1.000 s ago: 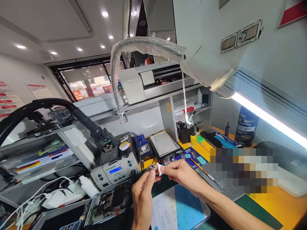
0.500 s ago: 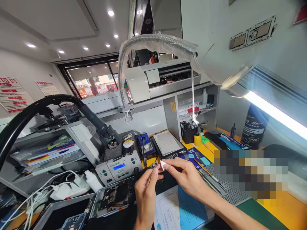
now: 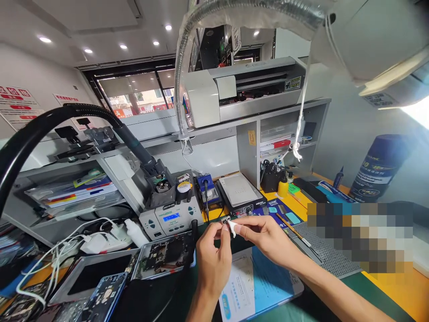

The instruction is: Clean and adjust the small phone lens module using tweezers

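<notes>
Both hands meet above the bench, in the lower middle of the head view. My left hand [image 3: 214,252] pinches a small metallic part [image 3: 225,220], perhaps a phone camera module; fingers cover much of it. My right hand [image 3: 261,233] has a small folded white tissue or cloth [image 3: 233,228] between thumb and fingers. The white piece is up against the part, or just in front of it. Below the hands lies a blue and white booklet or sheet [image 3: 250,286] on the dark green mat.
A grey hot-air station [image 3: 172,219] stands behind my left hand, near a tray of phone parts [image 3: 164,255]. An opened phone [image 3: 107,295] lies front left. Tweezers and a brush [image 3: 295,230] rest at right by a grey ribbed mat [image 3: 335,255]. A flexible lamp arm [image 3: 182,80] arches overhead.
The view has shifted, so the lamp sits higher and further right. My right hand has brought the white piece closer to the small part in my left fingers.
</notes>
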`<state>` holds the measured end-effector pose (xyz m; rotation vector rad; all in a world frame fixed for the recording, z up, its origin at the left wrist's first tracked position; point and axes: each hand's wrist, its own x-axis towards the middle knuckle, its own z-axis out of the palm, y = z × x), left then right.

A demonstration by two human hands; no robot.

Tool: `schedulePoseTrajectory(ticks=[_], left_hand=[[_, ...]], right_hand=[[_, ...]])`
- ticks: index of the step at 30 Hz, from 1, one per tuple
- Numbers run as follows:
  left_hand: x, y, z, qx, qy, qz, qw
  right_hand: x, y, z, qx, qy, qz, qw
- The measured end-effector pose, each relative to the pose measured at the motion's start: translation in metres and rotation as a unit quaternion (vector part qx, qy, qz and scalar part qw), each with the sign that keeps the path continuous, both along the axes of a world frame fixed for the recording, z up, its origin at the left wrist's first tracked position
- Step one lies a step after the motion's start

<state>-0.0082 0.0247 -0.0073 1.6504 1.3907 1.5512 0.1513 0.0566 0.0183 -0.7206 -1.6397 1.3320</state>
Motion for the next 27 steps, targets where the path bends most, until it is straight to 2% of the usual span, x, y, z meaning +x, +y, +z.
schedulePoseTrajectory(ticks=[7,14,19,23,25,27], left_hand=[[0.000,0.001,-0.002,0.069,0.086,0.037,0.993],[-0.002,0.004,-0.003,0.148,0.155,0.053,0.975],[-0.005,0.008,-0.007,0.210,0.221,0.073,0.950],[-0.007,0.010,-0.010,0.240,0.270,0.097,0.927],[-0.008,0.010,-0.011,0.241,0.275,0.101,0.926],[-0.007,0.009,-0.012,0.233,0.267,0.100,0.930]], right_hand=[[0.000,0.002,0.000,-0.034,-0.028,-0.034,0.998],[0.001,0.004,0.000,-0.048,-0.027,-0.040,0.998],[0.000,0.002,-0.003,0.000,-0.025,-0.064,0.998],[0.000,-0.002,-0.003,0.070,-0.103,-0.127,0.984],[0.000,-0.003,-0.002,0.100,-0.136,-0.147,0.975],[0.001,-0.002,-0.001,0.099,-0.135,-0.142,0.976]])
